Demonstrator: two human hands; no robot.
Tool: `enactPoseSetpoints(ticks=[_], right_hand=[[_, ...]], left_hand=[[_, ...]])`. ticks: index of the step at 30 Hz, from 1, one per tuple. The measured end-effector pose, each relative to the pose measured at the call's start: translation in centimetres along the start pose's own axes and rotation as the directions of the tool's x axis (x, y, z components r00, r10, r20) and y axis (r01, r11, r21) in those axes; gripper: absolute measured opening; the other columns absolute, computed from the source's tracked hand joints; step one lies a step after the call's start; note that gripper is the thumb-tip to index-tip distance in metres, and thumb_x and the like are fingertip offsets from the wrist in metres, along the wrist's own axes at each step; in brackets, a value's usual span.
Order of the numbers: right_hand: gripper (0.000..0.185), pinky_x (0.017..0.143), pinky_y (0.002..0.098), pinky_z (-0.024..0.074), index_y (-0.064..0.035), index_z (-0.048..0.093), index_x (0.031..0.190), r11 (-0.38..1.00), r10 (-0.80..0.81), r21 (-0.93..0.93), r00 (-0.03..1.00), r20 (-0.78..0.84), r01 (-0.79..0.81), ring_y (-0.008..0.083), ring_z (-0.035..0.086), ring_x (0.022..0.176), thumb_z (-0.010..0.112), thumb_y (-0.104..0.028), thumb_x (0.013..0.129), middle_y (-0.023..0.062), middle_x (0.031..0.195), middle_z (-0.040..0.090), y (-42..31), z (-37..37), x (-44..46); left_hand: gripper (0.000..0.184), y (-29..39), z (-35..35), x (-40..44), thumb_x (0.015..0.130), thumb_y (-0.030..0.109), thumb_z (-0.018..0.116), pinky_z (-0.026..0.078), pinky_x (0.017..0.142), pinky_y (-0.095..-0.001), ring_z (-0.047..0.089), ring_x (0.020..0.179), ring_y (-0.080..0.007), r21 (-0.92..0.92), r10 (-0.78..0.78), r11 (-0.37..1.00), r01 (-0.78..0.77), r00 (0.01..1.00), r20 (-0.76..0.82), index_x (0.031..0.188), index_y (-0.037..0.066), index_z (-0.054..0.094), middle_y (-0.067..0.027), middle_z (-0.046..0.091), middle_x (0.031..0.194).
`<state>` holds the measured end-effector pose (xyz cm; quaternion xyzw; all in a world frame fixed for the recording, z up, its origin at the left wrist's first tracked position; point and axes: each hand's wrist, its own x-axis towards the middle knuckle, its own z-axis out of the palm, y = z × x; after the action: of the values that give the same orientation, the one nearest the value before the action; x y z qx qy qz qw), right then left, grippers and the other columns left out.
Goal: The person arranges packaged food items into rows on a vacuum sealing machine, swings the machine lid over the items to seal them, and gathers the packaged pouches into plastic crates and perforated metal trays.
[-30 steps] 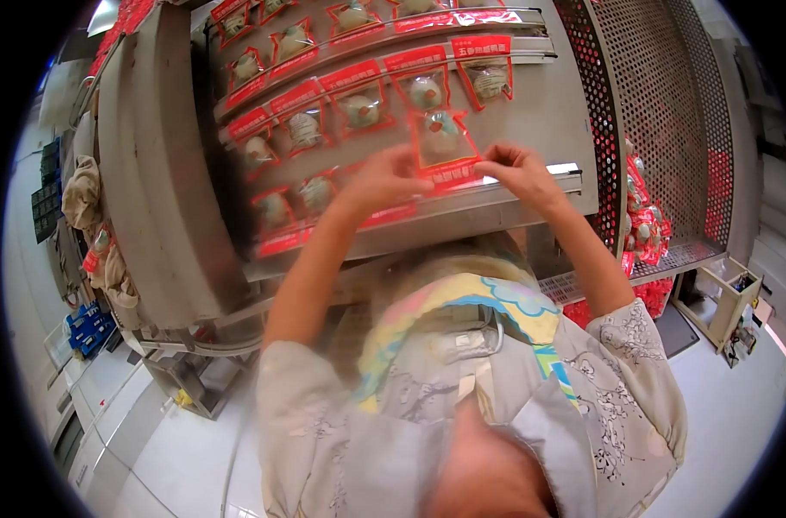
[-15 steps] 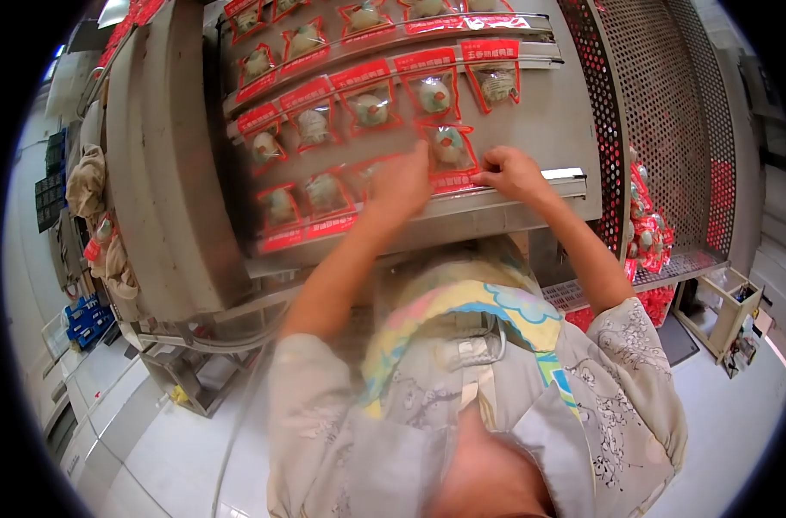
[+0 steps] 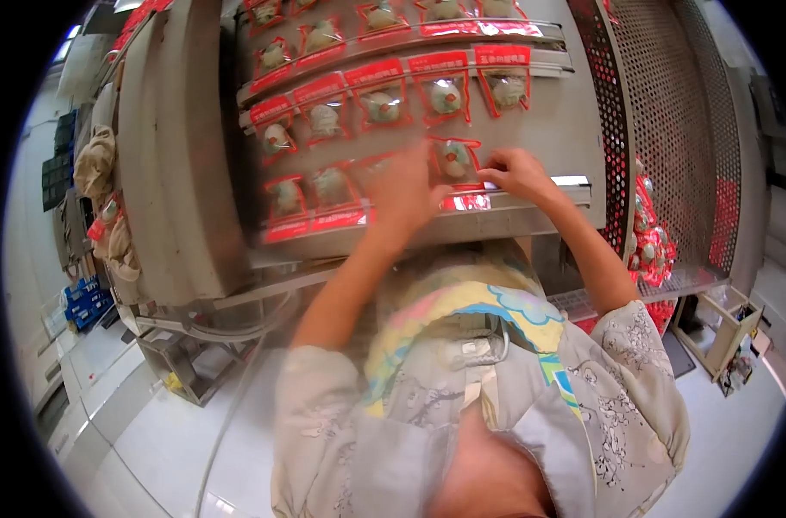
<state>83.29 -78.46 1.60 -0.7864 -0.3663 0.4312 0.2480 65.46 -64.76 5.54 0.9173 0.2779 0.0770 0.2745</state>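
Rows of clear pouches with red borders, each holding a rounded pale item, lie on a metal bed. In the front row, one red-edged pouch rests between my hands, its lower edge over a metal bar. My right hand pinches at this pouch's lower right corner. Blurred by motion, my left hand is over the pouch's left side, thumb toward its lower edge; its fingers cannot be made out. Partly behind that hand lies another pouch. Further left in this row is a neighbouring pouch.
Behind the front row stands a second row, with a pouch near its middle and another metal bar beyond. A perforated metal panel rises at right, beside heaped pouches. At left is a thick metal housing.
The camera view has shifted slightly, moving the bed a little right and down. My left hand has shifted slightly left relative to the pouch, and its thumb now shows. My right hand stays at the corner.
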Motion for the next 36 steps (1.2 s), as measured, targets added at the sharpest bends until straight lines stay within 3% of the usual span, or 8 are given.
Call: enactPoseSetpoints(ticks=[10, 14, 16, 19, 23, 29, 31, 36], right_hand=[[0.022, 0.053, 0.0294, 0.0438, 0.0025, 0.063, 0.077, 0.998, -0.062, 0.025, 0.995, -0.083, 0.064, 0.01, 0.053, 0.056, 0.064, -0.018, 0.085, 0.0076, 0.06, 0.059, 1.6, 1.2, 0.7], [0.016, 0.058, 0.0335, 0.0455, -0.0013, 0.062, 0.081, 0.985, -0.172, -0.048, 0.944, -0.281, 0.166, 0.02, 0.058, 0.062, 0.065, -0.016, 0.083, 0.0112, 0.069, 0.061, 0.3, 1.6, -0.5], [0.012, 0.062, 0.0373, 0.0455, -0.0039, 0.062, 0.082, 0.848, -0.524, -0.332, 0.746, -0.412, 0.413, 0.0275, 0.058, 0.068, 0.068, -0.014, 0.08, 0.0116, 0.072, 0.059, -1.9, 1.9, -2.0], [0.011, 0.064, 0.0397, 0.0451, -0.0055, 0.063, 0.081, 0.718, -0.672, -0.375, 0.723, -0.159, 0.586, 0.0299, 0.056, 0.072, 0.07, -0.012, 0.076, 0.0111, 0.074, 0.057, -2.0, 3.4, -3.2], [0.013, 0.069, 0.0405, 0.0469, -0.0073, 0.063, 0.085, 0.852, -0.501, -0.244, 0.858, -0.115, 0.464, 0.0308, 0.058, 0.079, 0.069, -0.013, 0.075, 0.012, 0.082, 0.059, -3.9, 3.0, -4.6], [0.024, 0.077, 0.041, 0.0479, -0.0137, 0.062, 0.101, 0.511, -0.69, -0.651, 0.719, 0.077, 0.561, 0.0285, 0.059, 0.092, 0.067, -0.015, 0.077, 0.0085, 0.095, 0.059, -2.0, 4.9, -3.9], [0.024, 0.078, 0.041, 0.0478, -0.0148, 0.063, 0.102, 0.51, -0.738, -0.59, 0.671, 0.074, 0.626, 0.0283, 0.059, 0.091, 0.065, -0.014, 0.078, 0.0082, 0.095, 0.059, -2.0, 4.5, -4.1], [0.021, 0.071, 0.0381, 0.0485, -0.0146, 0.067, 0.099, 0.592, -0.748, -0.456, 0.664, -0.002, 0.665, 0.0281, 0.06, 0.083, 0.062, -0.01, 0.08, 0.0089, 0.087, 0.059, -2.4, 3.9, -5.1]], left_hand=[[0.01, -0.5, 1.9, -3.4, 0.071, 0.012, 0.056, 0.045, 0.069, -0.0383, 0.054, 0.081, -0.026, 0.018, 0.43, 0.902, -0.43, 0.903, 0.006, 0.08, 0.008, 0.056, -0.0084, 0.052, 0.08], [0.009, -0.6, 2.9, -4.2, 0.071, 0.013, 0.056, 0.046, 0.067, -0.039, 0.055, 0.079, -0.0259, -0.007, 0.4, 0.915, -0.403, 0.91, -0.114, 0.079, 0.009, 0.057, -0.008, 0.052, 0.079], [0.009, -1.0, 3.3, -4.7, 0.071, 0.014, 0.057, 0.047, 0.067, -0.0395, 0.056, 0.079, -0.026, -0.014, 0.395, 0.916, -0.4, 0.909, -0.133, 0.079, 0.009, 0.057, -0.008, 0.052, 0.079], [0.01, -0.8, 3.1, -5.2, 0.075, 0.013, 0.057, 0.047, 0.067, -0.0406, 0.057, 0.081, -0.0276, -0.003, 0.394, 0.916, -0.4, 0.905, -0.162, 0.083, 0.008, 0.059, -0.0091, 0.054, 0.081], [0.022, 0.7, -1.2, -7.3, 0.079, 0.015, 0.062, 0.048, 0.077, -0.0416, 0.058, 0.096, -0.0303, -0.196, 0.381, 0.879, -0.435, 0.887, -0.263, 0.1, 0.007, 0.064, -0.0122, 0.061, 0.1], [0.019, -6.0, -9.2, -10.5, 0.078, 0.012, 0.062, 0.048, 0.08, -0.0425, 0.06, 0.094, -0.0325, -0.059, 0.274, 0.942, -0.329, 0.86, -0.432, 0.096, 0.006, 0.064, -0.0142, 0.063, 0.1], [0.014, -5.7, -13.5, -11.7, 0.078, 0.012, 0.062, 0.048, 0.077, -0.0429, 0.061, 0.089, -0.0331, -0.115, 0.031, 0.989, -0.098, 0.878, -0.477, 0.09, 0.006, 0.064, -0.0146, 0.063, 0.093], [0.018, -10.1, -19.4, -13.2, 0.075, 0.009, 0.066, 0.05, 0.076, -0.0399, 0.061, 0.088, -0.0335, 0.015, -0.006, 1.0, 0.018, 0.812, -0.584, 0.093, 0.005, 0.063, -0.0144, 0.064, 0.092]])
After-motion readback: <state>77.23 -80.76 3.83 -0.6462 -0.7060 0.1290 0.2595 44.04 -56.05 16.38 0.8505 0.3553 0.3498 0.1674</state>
